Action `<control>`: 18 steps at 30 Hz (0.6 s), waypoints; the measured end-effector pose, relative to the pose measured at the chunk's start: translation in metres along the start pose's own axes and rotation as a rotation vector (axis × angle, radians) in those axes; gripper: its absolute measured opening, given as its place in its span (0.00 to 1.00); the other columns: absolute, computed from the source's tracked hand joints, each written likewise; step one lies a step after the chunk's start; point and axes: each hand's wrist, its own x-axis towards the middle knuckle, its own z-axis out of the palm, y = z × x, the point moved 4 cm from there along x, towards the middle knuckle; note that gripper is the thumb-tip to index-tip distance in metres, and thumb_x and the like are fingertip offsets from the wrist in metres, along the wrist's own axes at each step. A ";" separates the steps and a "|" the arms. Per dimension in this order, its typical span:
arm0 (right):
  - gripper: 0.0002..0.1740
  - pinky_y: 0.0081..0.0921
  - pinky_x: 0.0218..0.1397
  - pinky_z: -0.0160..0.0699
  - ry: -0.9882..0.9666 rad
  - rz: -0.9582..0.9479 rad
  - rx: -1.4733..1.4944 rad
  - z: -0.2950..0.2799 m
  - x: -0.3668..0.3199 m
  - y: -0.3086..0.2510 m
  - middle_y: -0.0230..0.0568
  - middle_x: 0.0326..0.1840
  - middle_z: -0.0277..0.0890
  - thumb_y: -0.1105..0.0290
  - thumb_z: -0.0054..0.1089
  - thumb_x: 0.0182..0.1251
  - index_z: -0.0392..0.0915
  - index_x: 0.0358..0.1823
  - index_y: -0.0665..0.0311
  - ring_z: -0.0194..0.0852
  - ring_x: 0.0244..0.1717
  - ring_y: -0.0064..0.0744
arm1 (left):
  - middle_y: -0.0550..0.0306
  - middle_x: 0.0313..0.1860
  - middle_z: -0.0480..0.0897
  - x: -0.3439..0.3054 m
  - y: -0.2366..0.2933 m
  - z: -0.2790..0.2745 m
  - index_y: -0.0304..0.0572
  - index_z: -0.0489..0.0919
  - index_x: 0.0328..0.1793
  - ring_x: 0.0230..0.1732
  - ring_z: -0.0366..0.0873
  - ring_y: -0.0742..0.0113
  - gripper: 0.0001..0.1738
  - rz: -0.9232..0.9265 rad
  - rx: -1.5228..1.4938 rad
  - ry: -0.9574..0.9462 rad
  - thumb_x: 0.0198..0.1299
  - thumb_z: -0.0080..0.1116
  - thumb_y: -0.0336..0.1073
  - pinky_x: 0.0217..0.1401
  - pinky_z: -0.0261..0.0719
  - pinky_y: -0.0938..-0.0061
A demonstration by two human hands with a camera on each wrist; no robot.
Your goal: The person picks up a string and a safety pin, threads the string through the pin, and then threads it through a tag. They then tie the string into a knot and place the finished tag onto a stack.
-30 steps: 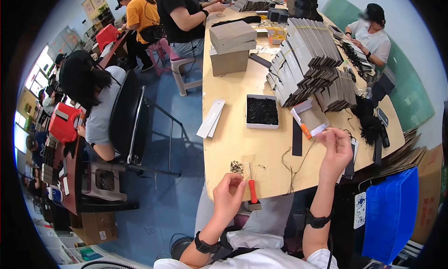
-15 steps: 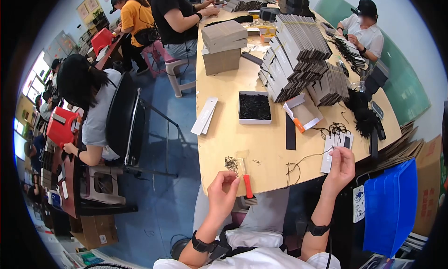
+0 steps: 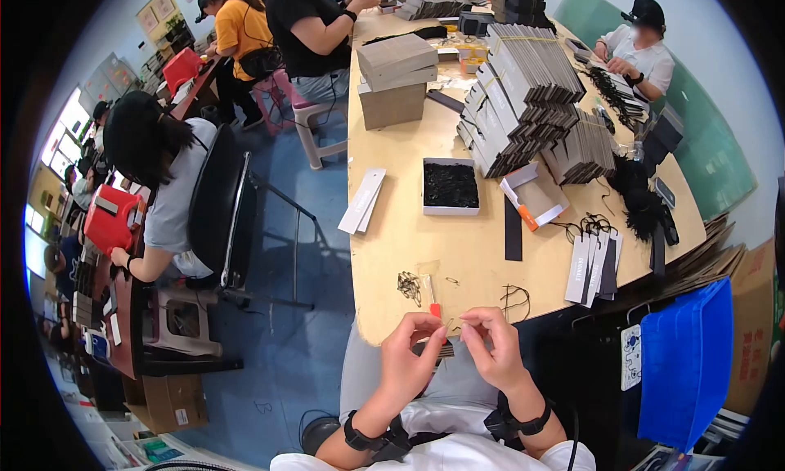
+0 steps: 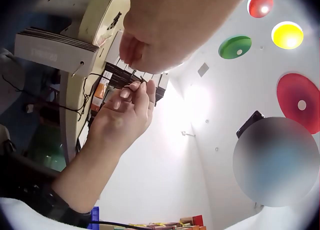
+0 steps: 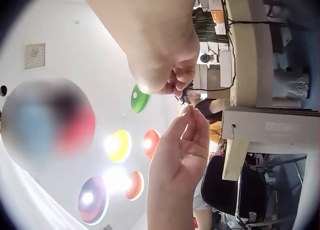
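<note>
In the head view my left hand (image 3: 409, 355) and my right hand (image 3: 495, 352) are close together over the table's front edge, fingertips nearly meeting. Each has thumb and fingers pinched on a thin dark cord, seen between the left hand (image 5: 180, 157) and the right hand (image 5: 162, 60) in the right wrist view. A stack of grey cards with a punched hole (image 4: 55, 54) stands by the table edge. Just beyond my left fingertips lies a red-handled tool (image 3: 435, 310), beside a small pile of dark loops (image 3: 409, 287). Some fingertips are hidden.
Corded tags (image 3: 585, 266) lie at the right edge, near an open box (image 3: 536, 195). Further in are a box of black material (image 3: 450, 185), white cards (image 3: 362, 201) and tall bundled card stacks (image 3: 531, 87). A blue bin (image 3: 685, 361) stands at right. People sit around.
My right hand has come left from the tags at the right edge to beside my left hand. The tags there now lie free of it. My left hand has shifted slightly right.
</note>
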 end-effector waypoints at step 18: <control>0.10 0.17 0.32 0.74 -0.040 0.147 0.093 0.001 0.000 0.022 0.38 0.31 0.79 0.79 0.57 0.66 0.73 0.47 0.69 0.77 0.30 0.20 | 0.54 0.40 0.80 -0.003 0.005 0.002 0.30 0.72 0.47 0.41 0.80 0.73 0.12 0.014 0.126 -0.046 0.59 0.61 0.22 0.48 0.79 0.79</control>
